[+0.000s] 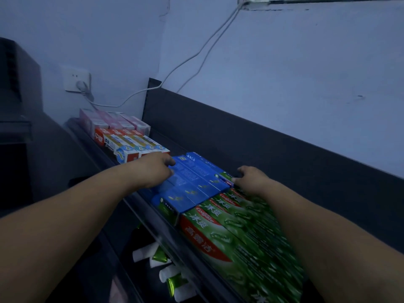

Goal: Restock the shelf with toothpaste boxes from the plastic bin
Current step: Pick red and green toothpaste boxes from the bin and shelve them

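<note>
Head view: blue boxes (192, 184) lie on the shelf (240, 132), between red boxes (131, 147) and green boxes (240, 232). Left grip (156, 169) and right grip (251, 180) curl round their ends, holding them. Judgement: stocking well along; bin out of view.

Dark shelf (240, 149) carries 4 groups laid flat in a row: pink boxes (113, 121), red-and-yellow boxes (131, 145), blue boxes (192, 182), green boxes (240, 237).
</note>
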The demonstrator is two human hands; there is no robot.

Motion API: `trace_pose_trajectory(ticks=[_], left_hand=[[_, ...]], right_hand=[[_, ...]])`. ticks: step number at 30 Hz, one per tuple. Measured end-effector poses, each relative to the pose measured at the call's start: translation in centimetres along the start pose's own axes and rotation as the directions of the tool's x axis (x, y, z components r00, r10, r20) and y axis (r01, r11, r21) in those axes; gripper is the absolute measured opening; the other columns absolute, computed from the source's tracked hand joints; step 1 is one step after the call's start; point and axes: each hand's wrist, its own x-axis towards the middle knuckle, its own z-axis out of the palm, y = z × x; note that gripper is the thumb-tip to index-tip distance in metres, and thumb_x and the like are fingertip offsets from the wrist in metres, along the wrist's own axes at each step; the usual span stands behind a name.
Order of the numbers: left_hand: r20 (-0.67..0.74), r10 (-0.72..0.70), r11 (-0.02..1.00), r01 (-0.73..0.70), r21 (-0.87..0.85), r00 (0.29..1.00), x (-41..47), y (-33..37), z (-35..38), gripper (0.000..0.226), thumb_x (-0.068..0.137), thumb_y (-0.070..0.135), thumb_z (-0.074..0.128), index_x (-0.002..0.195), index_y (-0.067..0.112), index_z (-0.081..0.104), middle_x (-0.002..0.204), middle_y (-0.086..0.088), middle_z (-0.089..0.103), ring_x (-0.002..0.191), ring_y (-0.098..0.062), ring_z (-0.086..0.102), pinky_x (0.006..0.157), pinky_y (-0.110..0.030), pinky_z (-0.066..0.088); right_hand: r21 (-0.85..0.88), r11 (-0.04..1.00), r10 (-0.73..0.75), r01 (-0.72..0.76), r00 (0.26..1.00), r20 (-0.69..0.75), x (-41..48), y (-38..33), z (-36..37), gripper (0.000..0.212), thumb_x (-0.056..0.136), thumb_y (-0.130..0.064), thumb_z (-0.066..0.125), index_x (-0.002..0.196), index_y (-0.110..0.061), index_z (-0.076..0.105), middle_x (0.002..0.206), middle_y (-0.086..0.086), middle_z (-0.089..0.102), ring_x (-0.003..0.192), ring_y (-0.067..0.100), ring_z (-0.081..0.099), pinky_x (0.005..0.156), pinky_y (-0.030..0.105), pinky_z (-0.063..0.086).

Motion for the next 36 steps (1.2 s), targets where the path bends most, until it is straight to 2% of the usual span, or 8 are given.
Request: trace_pose_trajectory(ticks=[7, 12, 18, 21, 25, 29, 33, 36], left_hand=[[-0.061, -0.002, 0.996, -0.004, -0.091, 0.998, 1.5, -1.6, -1.0, 0.038, 0.095, 0.014, 0.052, 0.133, 0.019, 0.055, 0.139, -0.004, 0.052, 0.125, -0.021, 0.048, 0.101, -0.027, 0.036], [-0.112, -0.026, 0.982, 0.004, -0.188, 0.993, 1.7, -2.5, -1.4, 0.035, 0.094, 0.009, 0.052, 0.127, 0.017, 0.059, 0.126, -0.009, 0.06, 0.108, -0.024, 0.058, 0.09, -0.031, 0.043], [-0.137, -0.03, 0.967, -0.006, -0.255, 0.99, 1.8, -2.4, -1.5, 0.031, 0.093, 0.007, 0.053, 0.123, 0.014, 0.061, 0.117, -0.007, 0.063, 0.101, -0.02, 0.057, 0.086, -0.029, 0.041], [-0.141, -0.041, 0.966, 0.003, -0.259, 0.989, 1.7, -2.3, -1.5, 0.032, 0.093, 0.007, 0.054, 0.123, 0.014, 0.061, 0.12, -0.008, 0.062, 0.111, -0.026, 0.058, 0.093, -0.034, 0.045], [-0.129, -0.044, 0.971, 0.013, -0.237, 0.991, 1.8, -2.2, -1.4, 0.033, 0.093, 0.008, 0.054, 0.125, 0.015, 0.06, 0.124, -0.008, 0.06, 0.111, -0.024, 0.057, 0.094, -0.035, 0.045], [-0.112, -0.019, 0.971, -0.008, -0.237, 0.993, 2.1, -1.8, -1.3, 0.035, 0.094, 0.007, 0.053, 0.128, 0.013, 0.057, 0.126, -0.005, 0.058, 0.107, -0.016, 0.052, 0.09, -0.027, 0.04], [-0.1, -0.014, 0.976, -0.008, -0.217, 0.995, 2.5, -1.8, -1.0, 0.037, 0.094, 0.011, 0.054, 0.131, 0.014, 0.056, 0.133, -0.004, 0.056, 0.12, -0.019, 0.051, 0.103, -0.031, 0.039], [-0.097, -0.017, 0.979, -0.003, -0.202, 0.995, 2.9, -1.9, -0.9, 0.037, 0.094, 0.011, 0.054, 0.131, 0.014, 0.056, 0.134, -0.005, 0.055, 0.123, -0.02, 0.049, 0.107, -0.034, 0.038]], right_hand=[[0.102, 0.995, 0.0, -0.005, 0.999, 0.053, 2.0, -0.4, 1.4, 0.048, 0.098, -0.033, 0.054, 0.14, -0.01, 0.047, 0.138, 0.009, 0.051, 0.122, 0.026, 0.051, 0.103, 0.038, 0.041], [0.205, 0.979, 0.003, 0.015, 0.996, -0.086, 3.3, -0.5, 1.2, 0.043, 0.096, -0.033, 0.058, 0.133, -0.011, 0.053, 0.129, 0.008, 0.058, 0.115, 0.026, 0.056, 0.102, 0.043, 0.044], [0.331, 0.944, 0.083, -0.016, 0.979, -0.187, 3.8, -1.5, 0.3, 0.027, 0.101, -0.036, 0.043, 0.092, -0.013, 0.053, 0.097, 0.012, 0.061, 0.085, 0.028, 0.06, 0.081, 0.044, 0.054], [0.539, 0.836, 0.194, -0.102, 0.974, -0.116, 4.1, -1.8, 0.5, 0.024, 0.104, -0.026, 0.036, 0.102, -0.007, 0.049, 0.099, 0.016, 0.057, 0.074, 0.027, 0.057, 0.058, 0.033, 0.048], [0.751, 0.575, 0.355, -0.323, 0.926, 0.126, 3.6, -2.1, 0.9, 0.029, 0.104, -0.034, 0.035, 0.089, -0.011, 0.044, 0.083, 0.011, 0.063, 0.064, 0.023, 0.062, 0.049, 0.024, 0.033], [0.725, 0.608, 0.317, -0.325, 0.936, 0.153, 3.8, -2.0, 0.9, 0.027, 0.101, -0.042, 0.044, 0.092, -0.017, 0.051, 0.084, 0.004, 0.068, 0.062, 0.017, 0.062, 0.046, 0.024, 0.029], [0.712, 0.631, 0.31, -0.308, 0.941, 0.132, 3.3, -2.1, 0.8, 0.015, 0.102, -0.023, 0.043, 0.092, -0.016, 0.052, 0.081, 0.006, 0.06, 0.058, 0.016, 0.053, 0.049, 0.024, 0.029], [0.708, 0.666, 0.252, -0.234, 0.964, 0.081, 3.0, -2.3, 0.6, 0.03, 0.101, -0.008, 0.035, 0.076, -0.014, 0.051, 0.073, 0.006, 0.055, 0.058, 0.014, 0.048, 0.052, 0.024, 0.03]])
